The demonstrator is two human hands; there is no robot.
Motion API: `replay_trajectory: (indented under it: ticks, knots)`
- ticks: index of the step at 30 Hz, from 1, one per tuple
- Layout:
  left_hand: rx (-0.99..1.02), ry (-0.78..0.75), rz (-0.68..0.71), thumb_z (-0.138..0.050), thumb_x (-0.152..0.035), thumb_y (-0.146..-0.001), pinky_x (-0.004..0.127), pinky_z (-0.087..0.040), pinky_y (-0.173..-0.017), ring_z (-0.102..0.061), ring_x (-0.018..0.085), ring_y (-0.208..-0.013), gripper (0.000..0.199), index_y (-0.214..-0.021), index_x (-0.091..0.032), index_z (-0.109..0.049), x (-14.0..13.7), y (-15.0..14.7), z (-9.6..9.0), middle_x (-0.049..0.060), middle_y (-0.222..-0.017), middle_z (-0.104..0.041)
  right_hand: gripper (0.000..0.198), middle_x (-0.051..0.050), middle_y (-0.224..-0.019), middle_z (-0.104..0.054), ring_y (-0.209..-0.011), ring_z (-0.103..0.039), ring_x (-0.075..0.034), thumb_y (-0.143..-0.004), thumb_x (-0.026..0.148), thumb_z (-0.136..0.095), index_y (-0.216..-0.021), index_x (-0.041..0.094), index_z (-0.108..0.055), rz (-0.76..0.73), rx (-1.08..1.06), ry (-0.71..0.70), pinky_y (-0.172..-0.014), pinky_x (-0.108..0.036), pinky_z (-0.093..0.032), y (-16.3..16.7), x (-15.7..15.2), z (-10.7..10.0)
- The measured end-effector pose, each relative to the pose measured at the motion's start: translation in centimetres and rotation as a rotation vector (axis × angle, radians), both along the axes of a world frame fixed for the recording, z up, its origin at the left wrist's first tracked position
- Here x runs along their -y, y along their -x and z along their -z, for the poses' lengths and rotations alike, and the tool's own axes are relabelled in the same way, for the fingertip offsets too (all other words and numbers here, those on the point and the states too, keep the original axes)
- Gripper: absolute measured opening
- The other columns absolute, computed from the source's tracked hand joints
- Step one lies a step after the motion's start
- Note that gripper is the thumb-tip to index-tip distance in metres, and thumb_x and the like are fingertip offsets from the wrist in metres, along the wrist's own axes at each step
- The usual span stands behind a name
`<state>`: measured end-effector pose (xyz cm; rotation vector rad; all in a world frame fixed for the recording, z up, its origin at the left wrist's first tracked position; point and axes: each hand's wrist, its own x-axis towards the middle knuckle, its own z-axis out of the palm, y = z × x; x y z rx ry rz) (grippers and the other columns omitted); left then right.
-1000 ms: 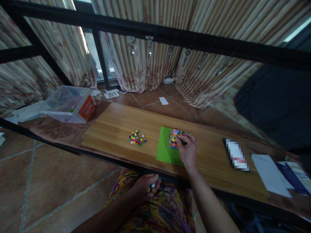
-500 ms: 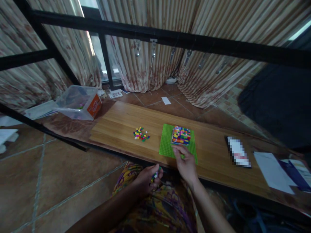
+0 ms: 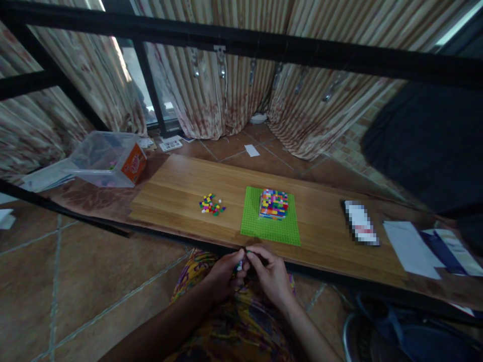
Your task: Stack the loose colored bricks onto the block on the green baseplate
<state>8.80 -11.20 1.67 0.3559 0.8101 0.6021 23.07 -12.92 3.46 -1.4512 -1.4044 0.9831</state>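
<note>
My left hand is closed around several small toy bricks, some white and green, in front of the table's near edge. Close against it, my right hand pinches at a tiny green brick by the left fingertips. Beyond the hands a green studded baseplate lies on the wooden board, and on it stands a blocky build of many-coloured bricks. Left of the baseplate, a scatter of loose bricks in mixed colours lies on the wood.
The wooden board stretches across in front of me. A clear plastic box with an orange label stands at its left end. To the right lie a blurred-out phone-like object and white paper. A black metal bar crosses above.
My right hand has moved from the near edge of the brick build back down to my left hand, its fingertips now at the held bricks. The view has shifted slightly.
</note>
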Motion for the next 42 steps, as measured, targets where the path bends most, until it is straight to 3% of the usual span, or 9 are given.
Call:
replay_trajectory:
  ticks: [3, 10, 18, 24, 35, 42]
  knots:
    - [-0.01, -0.004, 0.032, -0.062, -0.047, -0.077, 0.017, -0.013, -0.039, -0.032, 0.002, -0.045, 0.037, -0.088, -0.013, -0.056, 0.0, 0.1, 0.0, -0.004, -0.066, -0.045, 0.021, -0.005, -0.095, -0.067, -0.092, -0.062, -0.019, -0.085, 0.035, -0.056, -0.095, 0.024, -0.071, 0.105, 0.041, -0.083, -0.081, -0.033, -0.048, -1.8, -1.4, 0.0]
    - [-0.037, -0.011, 0.054, -0.061, -0.046, -0.077, 0.018, -0.011, -0.039, -0.029, 0.002, -0.044, 0.034, -0.087, -0.014, -0.056, 0.2, 0.2, 0.0, -0.004, -0.066, -0.043, 0.023, -0.007, -0.094, -0.069, -0.089, -0.064, -0.02, -0.083, 0.037, -0.057, -0.093, 0.022, -0.072, 0.268, 0.13, -0.253, -0.081, -0.036, -0.049, -6.6, -6.5, -0.5]
    - [-0.063, 0.006, 0.041, -0.061, -0.046, -0.077, 0.018, -0.011, -0.04, -0.027, 0.002, -0.044, 0.034, -0.086, -0.014, -0.055, 0.2, 0.2, -0.1, -0.005, -0.063, -0.042, 0.024, -0.009, -0.091, -0.072, -0.082, -0.066, -0.021, -0.081, 0.034, -0.056, -0.089, 0.018, -0.072, 0.298, 0.298, -0.257, -0.078, -0.036, -0.051, -7.0, -10.1, -0.4]
    - [-0.082, 0.008, 0.038, -0.062, -0.047, -0.076, 0.018, -0.01, -0.04, -0.026, 0.002, -0.043, 0.034, -0.086, -0.014, -0.055, 0.1, 0.3, 0.0, -0.005, -0.062, -0.042, 0.025, -0.009, -0.093, -0.071, -0.083, -0.064, -0.023, -0.085, 0.031, -0.051, -0.089, 0.02, -0.072, 0.25, 0.568, -0.301, -0.078, -0.037, -0.049, -6.8, -10.8, -0.5]
    - [-0.12, -0.012, 0.088, -0.058, -0.049, -0.078, 0.019, -0.012, -0.041, -0.027, 0.003, -0.042, 0.035, -0.087, -0.015, -0.055, -0.1, 0.5, 1.0, -0.005, -0.062, -0.042, 0.022, -0.007, -0.089, -0.068, -0.081, -0.061, -0.02, -0.085, 0.032, -0.053, -0.085, 0.021, -0.073, 0.292, 0.509, -0.351, -0.077, -0.034, -0.047, -6.8, -11.1, 0.3]
    - [-0.136, 0.031, 0.085, -0.054, -0.047, -0.081, 0.018, -0.012, -0.041, -0.025, 0.002, -0.041, 0.032, -0.088, -0.016, -0.054, -0.2, 0.5, 0.0, -0.006, -0.061, -0.042, 0.029, -0.008, -0.097, -0.066, -0.094, -0.056, -0.022, -0.09, 0.032, -0.046, -0.098, 0.023, -0.072, 0.244, 0.676, -0.428, -0.085, -0.038, -0.046, -6.7, -10.2, 1.1]
